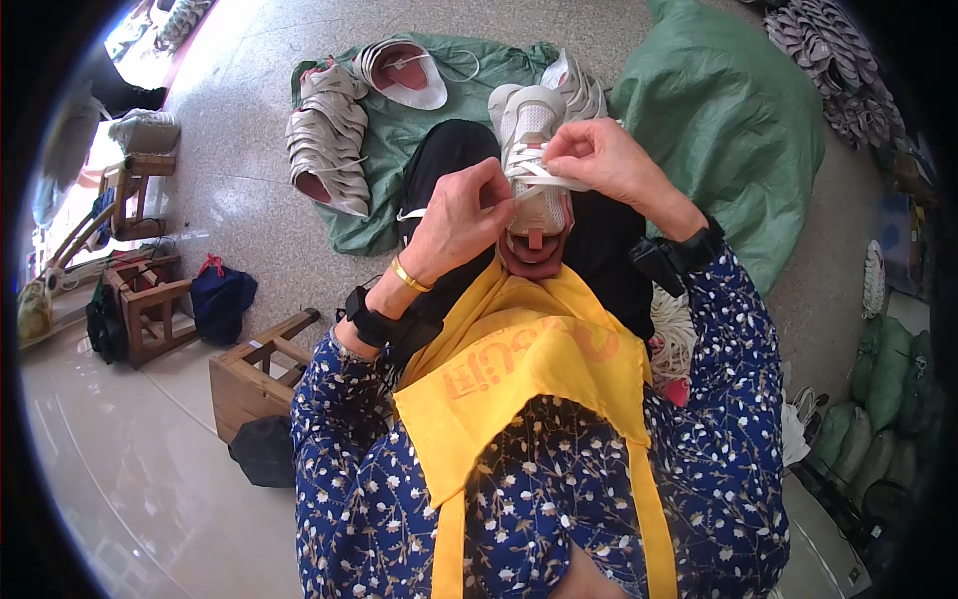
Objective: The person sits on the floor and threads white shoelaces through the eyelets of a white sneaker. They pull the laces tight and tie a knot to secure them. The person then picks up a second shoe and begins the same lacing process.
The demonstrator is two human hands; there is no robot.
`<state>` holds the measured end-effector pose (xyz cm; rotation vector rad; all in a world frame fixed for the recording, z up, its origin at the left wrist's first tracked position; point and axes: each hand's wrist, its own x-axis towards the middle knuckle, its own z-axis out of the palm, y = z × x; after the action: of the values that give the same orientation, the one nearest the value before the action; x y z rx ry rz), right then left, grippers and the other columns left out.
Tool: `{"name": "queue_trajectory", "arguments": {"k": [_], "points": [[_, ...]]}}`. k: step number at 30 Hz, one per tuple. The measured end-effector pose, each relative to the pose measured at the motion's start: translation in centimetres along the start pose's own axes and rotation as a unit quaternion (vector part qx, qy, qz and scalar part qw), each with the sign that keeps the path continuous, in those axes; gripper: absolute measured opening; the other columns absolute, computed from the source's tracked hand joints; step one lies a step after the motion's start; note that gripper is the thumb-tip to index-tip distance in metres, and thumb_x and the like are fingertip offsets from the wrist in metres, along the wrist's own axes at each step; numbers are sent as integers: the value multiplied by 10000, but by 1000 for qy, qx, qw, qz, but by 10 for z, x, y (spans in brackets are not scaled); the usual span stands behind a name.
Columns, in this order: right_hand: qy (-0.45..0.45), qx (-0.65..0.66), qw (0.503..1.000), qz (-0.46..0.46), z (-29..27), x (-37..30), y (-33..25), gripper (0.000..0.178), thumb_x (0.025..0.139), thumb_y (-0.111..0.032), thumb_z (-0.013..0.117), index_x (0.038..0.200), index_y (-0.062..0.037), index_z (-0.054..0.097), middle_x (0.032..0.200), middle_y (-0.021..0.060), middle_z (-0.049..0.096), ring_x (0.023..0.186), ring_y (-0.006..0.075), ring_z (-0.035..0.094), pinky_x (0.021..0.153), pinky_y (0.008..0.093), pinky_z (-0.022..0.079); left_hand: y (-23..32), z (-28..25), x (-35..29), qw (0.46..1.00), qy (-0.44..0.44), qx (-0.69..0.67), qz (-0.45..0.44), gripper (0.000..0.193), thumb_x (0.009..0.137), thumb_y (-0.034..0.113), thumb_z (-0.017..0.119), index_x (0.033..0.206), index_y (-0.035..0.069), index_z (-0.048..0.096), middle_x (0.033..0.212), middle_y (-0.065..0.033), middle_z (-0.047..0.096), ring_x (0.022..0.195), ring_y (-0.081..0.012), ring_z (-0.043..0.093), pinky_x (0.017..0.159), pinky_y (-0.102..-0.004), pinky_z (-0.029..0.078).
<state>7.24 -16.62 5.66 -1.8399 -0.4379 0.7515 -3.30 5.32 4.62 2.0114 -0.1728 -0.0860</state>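
White lace point(540, 182) pinched in both left hand point(457, 218) and right hand point(617, 172), shoe point(545, 213) between them, long axis running away from wearer, right nearer toe.

Spread over the speckled grey floor point(244, 110): a crumpled green sheet point(374, 232), with a bulging green sack point(723, 130) to the right. Lower left, on pale glossy tile point(140, 459), a wooden stool point(239, 394), a black cloth-like item point(267, 451) just beside it. Farther left, a second wooden stool point(150, 309) between a dark blue bag with a red top point(222, 302) and a dark bag point(106, 324). Beyond, a light grey bundle point(145, 131) resting on another wooden stand point(152, 166). Along the right rim, green bundles point(883, 374) heaped together, partly in shadow.
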Motion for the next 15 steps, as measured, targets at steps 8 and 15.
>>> {"name": "queue_trajectory", "arguments": {"k": [8, 15], "points": [[41, -144, 987, -62, 12, 4, -6, 170, 813, -106, 764, 909, 23, 709, 807, 44, 719, 733, 98, 665, 709, 256, 546, 2, 1, -2, 1000, 5, 2, 8, 179, 870, 80, 726, 844, -12, 574, 667, -22, 563, 611, -54, 499, 554, -259, 434], [71, -186, 979, -37, 13, 4, -7, 190, 777, -94, 724, 925, 26, 733, 807, 91, 737, 739, 152, 705, 704, 300, 562, 1, 4, -3, 1000, 10, 9, 12, 181, 863, 70, 724, 844, -8, 562, 676, -33, 558, 608, -71, 500, 555, -266, 436]]}}
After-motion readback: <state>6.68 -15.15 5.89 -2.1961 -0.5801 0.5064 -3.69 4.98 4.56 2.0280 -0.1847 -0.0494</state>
